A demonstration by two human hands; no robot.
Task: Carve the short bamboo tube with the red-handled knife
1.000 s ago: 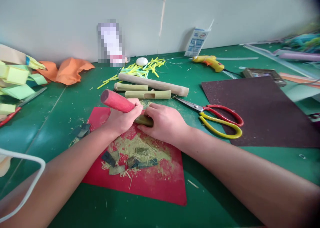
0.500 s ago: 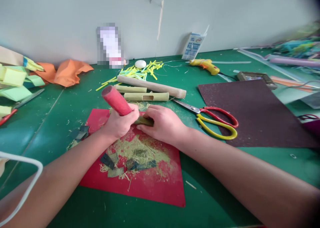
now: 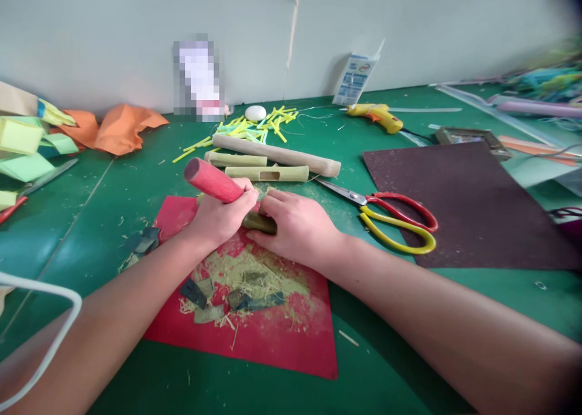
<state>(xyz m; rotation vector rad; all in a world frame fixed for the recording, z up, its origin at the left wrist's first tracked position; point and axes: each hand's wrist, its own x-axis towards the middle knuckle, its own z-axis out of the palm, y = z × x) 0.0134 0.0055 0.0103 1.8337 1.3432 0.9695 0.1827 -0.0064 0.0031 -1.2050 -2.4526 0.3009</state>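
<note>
My left hand (image 3: 222, 216) is closed round the thick red handle (image 3: 213, 181) of a tool whose working end is hidden behind my fingers. The handle leans up and to the left. My right hand (image 3: 301, 226) grips a short greenish bamboo piece (image 3: 260, 222), pressing it down above a red sheet (image 3: 291, 354). Both hands are close together at the bamboo, and the contact between tool and bamboo cannot be seen. Pale sawdust (image 3: 266, 260) and dark flat scraps (image 3: 194, 293) lie on the sheet just below the hands.
Behind the hands lie a bamboo tube with a notch (image 3: 291, 173) and a longer pale stick (image 3: 275, 154). To the right are red-and-yellow-handled scissors (image 3: 402, 221), a dark board (image 3: 477, 215) and a yellow glue gun (image 3: 379, 118). Orange paper (image 3: 130, 130) sits at left.
The red handle has tipped lower, and my left hand has shifted slightly up and to the right. My right hand stays on the bamboo. The whole view has moved a little.
</note>
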